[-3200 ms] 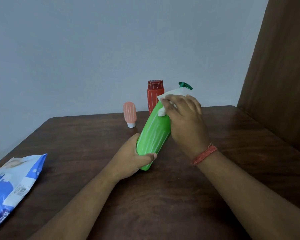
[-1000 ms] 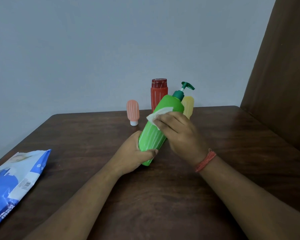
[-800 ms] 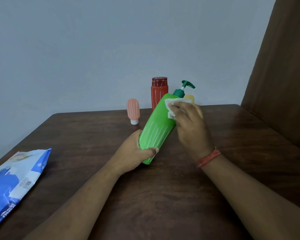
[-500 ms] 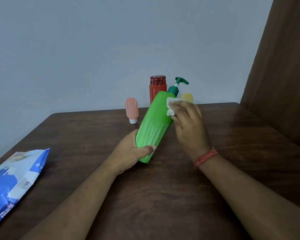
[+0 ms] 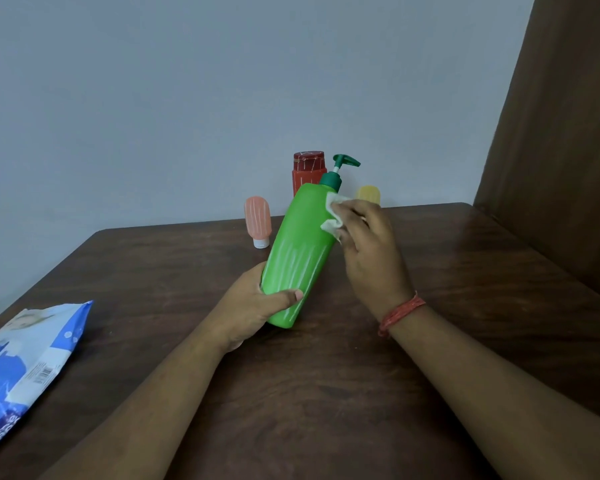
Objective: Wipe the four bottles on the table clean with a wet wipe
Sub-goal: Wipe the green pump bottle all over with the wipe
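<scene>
My left hand (image 5: 257, 306) grips the lower end of a green pump bottle (image 5: 298, 254), which leans away from me over the table. With a white wet wipe (image 5: 334, 216) held in its fingers, my right hand (image 5: 369, 247) presses against the bottle's upper right side, just below the dark green pump. Behind it stand a red bottle (image 5: 307, 168), a small pink bottle (image 5: 257, 220) cap down, and a small yellow bottle (image 5: 368, 194), partly hidden by my right hand.
A blue and white wet wipe pack (image 5: 21, 368) lies at the left edge of the dark wooden table (image 5: 326, 393). A grey wall stands behind. A brown panel (image 5: 561, 133) rises along the right side.
My right hand has slid the wipe from the bottle's front middle up to its upper right side near the pump. The left hand keeps its hold at the bottle's base.
</scene>
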Tool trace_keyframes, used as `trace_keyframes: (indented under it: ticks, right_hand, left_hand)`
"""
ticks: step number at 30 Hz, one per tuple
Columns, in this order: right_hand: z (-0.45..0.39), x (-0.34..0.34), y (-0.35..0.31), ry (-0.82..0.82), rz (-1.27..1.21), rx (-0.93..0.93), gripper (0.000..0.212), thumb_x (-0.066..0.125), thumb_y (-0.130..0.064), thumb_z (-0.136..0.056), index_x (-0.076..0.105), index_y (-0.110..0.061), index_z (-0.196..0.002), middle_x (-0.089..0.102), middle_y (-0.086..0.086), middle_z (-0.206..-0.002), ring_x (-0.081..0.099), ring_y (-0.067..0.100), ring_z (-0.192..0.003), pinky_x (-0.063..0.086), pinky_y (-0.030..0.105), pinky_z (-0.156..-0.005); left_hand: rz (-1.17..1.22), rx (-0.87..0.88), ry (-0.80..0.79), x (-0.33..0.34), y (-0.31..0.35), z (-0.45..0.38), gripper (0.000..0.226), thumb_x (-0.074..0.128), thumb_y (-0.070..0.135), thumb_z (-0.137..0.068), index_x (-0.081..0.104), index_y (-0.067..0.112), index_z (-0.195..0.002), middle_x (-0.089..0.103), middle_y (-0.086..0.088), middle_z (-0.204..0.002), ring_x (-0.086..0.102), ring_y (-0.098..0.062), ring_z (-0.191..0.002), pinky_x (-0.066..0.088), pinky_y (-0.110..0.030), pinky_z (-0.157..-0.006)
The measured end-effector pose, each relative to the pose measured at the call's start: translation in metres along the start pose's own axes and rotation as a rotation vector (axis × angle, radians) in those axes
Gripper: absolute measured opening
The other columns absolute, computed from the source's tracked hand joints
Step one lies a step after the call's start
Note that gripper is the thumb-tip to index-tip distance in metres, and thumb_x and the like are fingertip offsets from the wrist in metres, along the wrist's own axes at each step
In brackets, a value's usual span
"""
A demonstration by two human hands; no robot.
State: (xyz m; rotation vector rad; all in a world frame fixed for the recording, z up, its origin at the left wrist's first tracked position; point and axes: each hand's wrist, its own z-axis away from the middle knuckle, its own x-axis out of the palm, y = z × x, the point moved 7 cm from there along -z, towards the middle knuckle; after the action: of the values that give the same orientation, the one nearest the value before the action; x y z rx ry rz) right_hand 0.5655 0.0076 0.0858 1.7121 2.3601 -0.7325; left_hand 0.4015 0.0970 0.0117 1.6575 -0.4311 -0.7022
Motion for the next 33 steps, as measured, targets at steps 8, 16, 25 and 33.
trace_keyframes:
  ticks: [8,16,25,33]
  right_hand:
    - [0.005,0.011,-0.008,-0.098,0.055,-0.106,0.033,0.060,-0.005,-0.094,0.065,-0.001,-0.127,0.061,0.014,-0.122,0.056,0.029,-0.112,0.051,0.042,-0.096]
    - [0.008,0.010,-0.021,-0.091,0.062,-0.157,0.037,0.046,-0.023,-0.099,0.070,-0.002,-0.118,0.065,0.013,-0.111,0.059,0.029,-0.102,0.049,0.037,-0.091]
    - [0.007,0.011,-0.015,-0.088,0.065,-0.134,0.031,0.053,-0.012,-0.093,0.070,-0.002,-0.117,0.064,0.013,-0.109,0.059,0.029,-0.100,0.045,0.031,-0.092]
    - [0.008,0.007,-0.018,-0.101,-0.057,-0.051,0.030,0.052,-0.007,-0.093,0.068,-0.003,-0.118,0.059,0.010,-0.111,0.056,0.020,-0.105,0.046,0.026,-0.097]
  left_hand:
    - [0.123,-0.006,-0.007,-0.002,-0.003,-0.002,0.053,0.082,0.029,-0.065,0.065,0.021,-0.115,0.077,0.001,-0.099,0.072,-0.017,-0.091,0.055,-0.030,-0.075]
    - [0.162,-0.004,-0.015,-0.001,-0.004,-0.004,0.062,0.083,0.039,-0.057,0.065,0.019,-0.113,0.077,0.000,-0.096,0.072,-0.016,-0.088,0.054,-0.032,-0.075]
    - [0.165,-0.008,-0.028,-0.001,-0.004,-0.003,0.062,0.082,0.039,-0.058,0.066,0.018,-0.114,0.076,0.000,-0.098,0.071,-0.016,-0.089,0.054,-0.034,-0.078]
    - [0.217,-0.008,-0.041,0.000,-0.003,-0.002,0.061,0.081,0.036,-0.057,0.065,0.015,-0.112,0.076,0.002,-0.092,0.071,-0.013,-0.084,0.054,-0.028,-0.072]
